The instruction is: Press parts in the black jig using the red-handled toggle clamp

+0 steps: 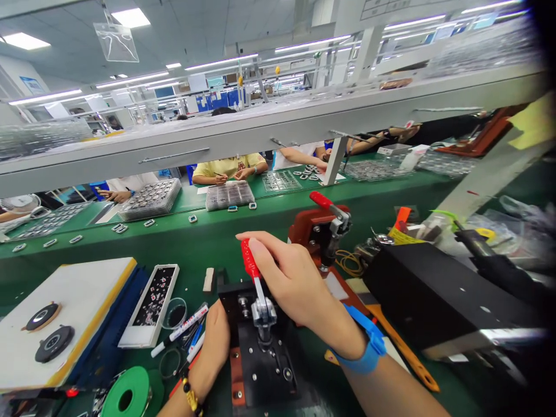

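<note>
My right hand [293, 278] is closed on the red handle [249, 259] of a toggle clamp, thumb along the grip. The clamp's metal linkage [263, 313] is mounted on a black fixture [264, 370] with screws in its plate. My left hand [217, 330] rests against the fixture's left side, and its fingers are hidden behind the fixture. Whatever lies under the clamp cannot be made out. Beyond my right hand stands a second toggle clamp with a red handle [320, 200] on a brown fixture [299, 229].
Left are a white pad [87, 289] with two round black parts, a tray of small parts [150, 307], markers [186, 324] and a green spool [130, 397]. A black box [434, 295] and brush [403, 347] lie right. Co-workers [230, 168] sit beyond a rail [260, 133].
</note>
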The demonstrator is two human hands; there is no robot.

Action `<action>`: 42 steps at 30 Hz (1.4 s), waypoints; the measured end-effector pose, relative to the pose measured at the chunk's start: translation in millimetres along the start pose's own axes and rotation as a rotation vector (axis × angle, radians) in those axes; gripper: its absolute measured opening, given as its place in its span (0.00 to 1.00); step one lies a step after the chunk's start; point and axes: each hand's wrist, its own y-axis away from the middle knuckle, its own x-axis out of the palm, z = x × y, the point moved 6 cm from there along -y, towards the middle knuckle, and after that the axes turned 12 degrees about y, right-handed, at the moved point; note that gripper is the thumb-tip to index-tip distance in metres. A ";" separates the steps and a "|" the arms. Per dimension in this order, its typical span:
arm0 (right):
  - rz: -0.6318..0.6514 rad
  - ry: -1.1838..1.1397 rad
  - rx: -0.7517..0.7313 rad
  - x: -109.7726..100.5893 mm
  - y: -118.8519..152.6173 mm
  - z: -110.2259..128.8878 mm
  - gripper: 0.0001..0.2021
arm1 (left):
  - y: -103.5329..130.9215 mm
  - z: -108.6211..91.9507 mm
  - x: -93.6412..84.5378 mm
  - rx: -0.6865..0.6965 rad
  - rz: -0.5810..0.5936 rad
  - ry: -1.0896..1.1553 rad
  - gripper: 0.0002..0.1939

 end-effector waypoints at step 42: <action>0.001 0.019 -0.009 -0.4 -0.1 0.5 0.17 | -0.3 5.1 -3.4 -0.011 0.001 -0.068 0.26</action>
